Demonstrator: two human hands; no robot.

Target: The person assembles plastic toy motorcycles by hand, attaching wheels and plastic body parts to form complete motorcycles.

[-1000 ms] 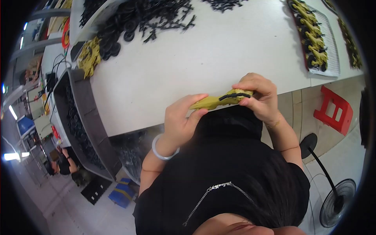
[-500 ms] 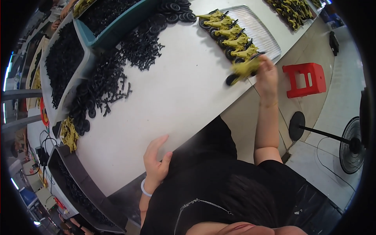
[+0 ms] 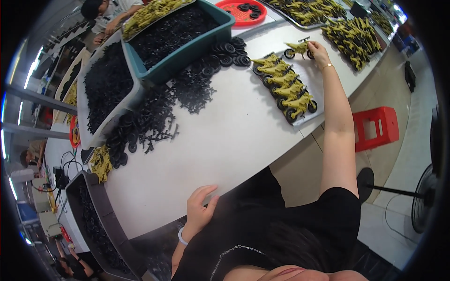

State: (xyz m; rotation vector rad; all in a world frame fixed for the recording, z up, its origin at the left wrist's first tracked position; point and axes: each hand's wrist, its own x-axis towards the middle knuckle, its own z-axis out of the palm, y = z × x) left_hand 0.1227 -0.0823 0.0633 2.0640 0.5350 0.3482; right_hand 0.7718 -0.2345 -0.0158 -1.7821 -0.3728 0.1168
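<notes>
My right hand (image 3: 318, 54) is reached out to the far right, thumb and fingers closed on one end of a yellow-green toy motorcycle (image 3: 296, 48) with black wheels. It is held at the far end of a pale tray (image 3: 311, 79); whether its wheels touch the tray, I cannot tell. Several matching toy motorcycles (image 3: 289, 89) stand side by side in a row along that tray. Close to the table's front edge, my left hand (image 3: 200, 208) rests with thumb and fingers apart, holding nothing.
On the white table (image 3: 201, 150), loose black parts (image 3: 159, 114) and wheels (image 3: 227, 54) lie left of the tray, beside a teal bin (image 3: 145, 72). More toy motorcycles (image 3: 354, 42) are heaped at far right. A red stool (image 3: 375, 126) stands on the floor; another person (image 3: 110, 21) sits far left.
My right hand has carried the toy motorcycle away from me, from the tray's near end to its far end. The view has shifted; my left hand stays by the table edge.
</notes>
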